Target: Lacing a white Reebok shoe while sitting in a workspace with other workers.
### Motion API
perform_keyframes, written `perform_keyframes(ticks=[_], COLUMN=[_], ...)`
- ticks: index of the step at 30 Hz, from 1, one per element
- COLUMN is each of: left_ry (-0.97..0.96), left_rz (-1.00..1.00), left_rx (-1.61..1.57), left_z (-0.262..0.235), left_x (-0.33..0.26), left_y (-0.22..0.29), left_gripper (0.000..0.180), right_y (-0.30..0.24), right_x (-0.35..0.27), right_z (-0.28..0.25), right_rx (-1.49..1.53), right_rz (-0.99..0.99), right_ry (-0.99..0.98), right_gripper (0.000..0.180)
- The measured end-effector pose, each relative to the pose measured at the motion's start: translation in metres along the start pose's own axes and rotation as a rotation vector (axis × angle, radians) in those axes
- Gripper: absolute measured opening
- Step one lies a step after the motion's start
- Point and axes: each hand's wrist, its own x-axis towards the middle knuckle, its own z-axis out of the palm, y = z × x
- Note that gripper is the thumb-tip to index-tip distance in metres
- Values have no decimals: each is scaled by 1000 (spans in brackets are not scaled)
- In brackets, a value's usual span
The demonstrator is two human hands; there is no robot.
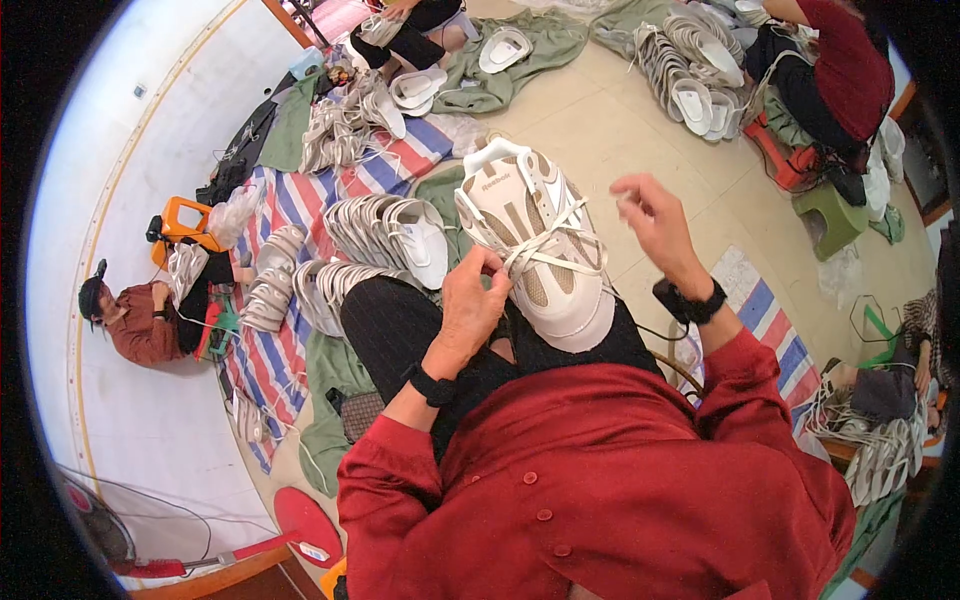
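Two hands work one white-and-beige sneaker [535,240] resting on the person's lap: the left hand [470,300] pinches its laces [548,250] at the tongue, while the right hand [655,225] pulls a lace end up, fingers closed.

You wear a dark red button-front shirt [600,480] with matching round buttons down the front and long sleeves pushed up the forearms. A black band [432,386] circles your left wrist, and a black watch-like strap [692,300] with a square face sits on your right wrist. Your trousers [400,325] are black with fine pale pinstripes.
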Motion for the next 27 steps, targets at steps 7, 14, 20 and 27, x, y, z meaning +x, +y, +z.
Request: perform_keyframes(ticks=[7,14,20,27], left_ry=[-137,-314,-170,-153], left_rz=[-228,-259,102,95], left_rx=[-407,-472,-54,-74], left_z=[-14,-31,-35,-23], left_x=[11,24,36,46], left_y=[1,-5,-9,-16], left_gripper=[2,7,11,10], right_y=[-35,-22,-30,-41], right_x=[-47,-43,-33,-3], right_z=[0,13,2,13], right_rx=[-328,-519,-364,196], right_rz=[-281,-243,-282,52], right_ry=[-464,-366,-218,98], right_gripper=[37,26,12,6])
